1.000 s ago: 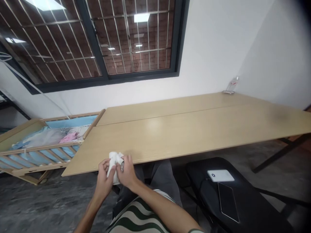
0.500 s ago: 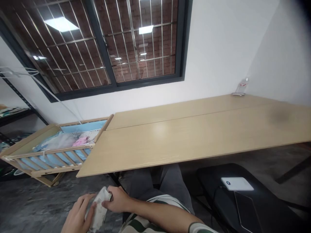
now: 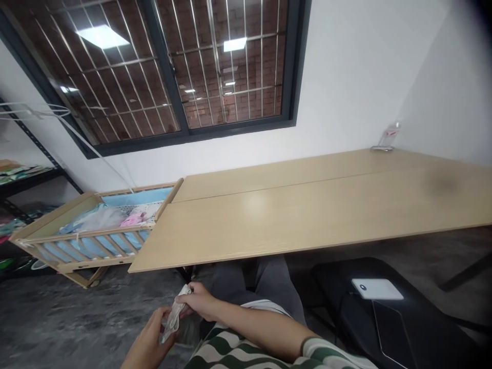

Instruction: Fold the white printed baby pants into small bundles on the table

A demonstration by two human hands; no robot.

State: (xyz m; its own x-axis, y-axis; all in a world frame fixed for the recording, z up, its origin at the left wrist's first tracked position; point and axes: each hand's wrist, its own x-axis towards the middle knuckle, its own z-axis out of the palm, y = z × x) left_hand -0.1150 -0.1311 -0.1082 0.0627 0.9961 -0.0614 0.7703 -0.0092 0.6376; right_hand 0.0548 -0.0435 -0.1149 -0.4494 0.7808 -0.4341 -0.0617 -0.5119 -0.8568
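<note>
Both my hands hold a small crumpled white cloth (image 3: 173,315) below the front edge of the long wooden table (image 3: 307,215), over my lap. My right hand (image 3: 200,301) pinches its upper end with the fingers closed. My left hand (image 3: 150,343) grips its lower end from underneath. The cloth hangs stretched between the two hands, clear of the table top.
A wooden baby crib (image 3: 92,230) with blue lining and pale clothes stands at the table's left end. A black chair (image 3: 384,318) to my right carries a white power bank (image 3: 376,288) and a dark phone (image 3: 392,333). A shelf rack (image 3: 15,174) stands far left; a small clear stand (image 3: 386,139) sits at the table's far corner.
My hands came off the table's front edge with the white cloth and dropped towards my lap. The view has shifted left, showing more of the crib and shelf.
</note>
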